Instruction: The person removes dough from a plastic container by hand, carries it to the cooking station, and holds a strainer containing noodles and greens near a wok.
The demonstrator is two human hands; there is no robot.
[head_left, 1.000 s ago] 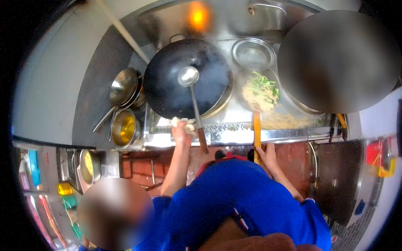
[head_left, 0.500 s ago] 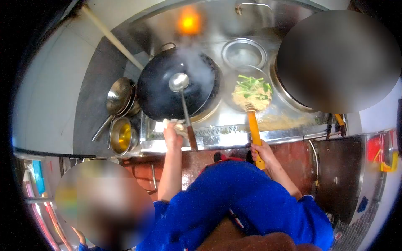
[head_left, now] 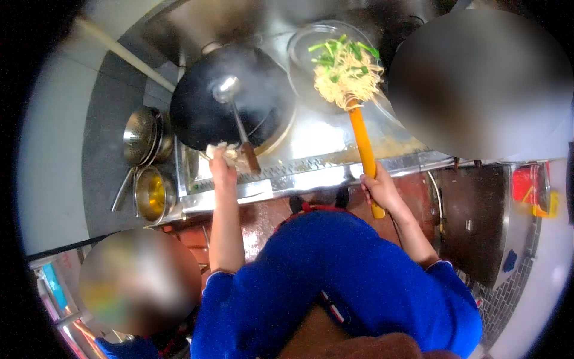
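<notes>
My left hand (head_left: pixel 222 172) is closed on a white cloth (head_left: pixel 219 151) at the near rim of a black wok (head_left: pixel 194 110). Smoke or steam rises from the wok. Inside it rests a metal ladle (head_left: pixel 226 90), its brown wooden grip hanging over the near rim, just right of the cloth. My right hand (head_left: pixel 382 186) is wrapped round the orange handle (head_left: pixel 363 140) of a strainer. Pale noodles (head_left: pixel 345 81) with green vegetable pieces (head_left: pixel 327 52) lie heaped in its head, largely hiding it, above the steel stove top right of the wok.
Left of the wok stand stacked perforated metal strainers (head_left: pixel 139 136) and a metal bowl of yellow liquid (head_left: pixel 154 197). A round metal pan (head_left: pixel 297 57) sits behind the noodles. The stove's steel front edge (head_left: pixel 287 186) runs before me. Blurred patches cover the right burner area and lower left.
The strainer with the noodles has moved up and away from me, now over the round pan. My left hand stays on the cloth at the wok's rim. The camera view has shifted.
</notes>
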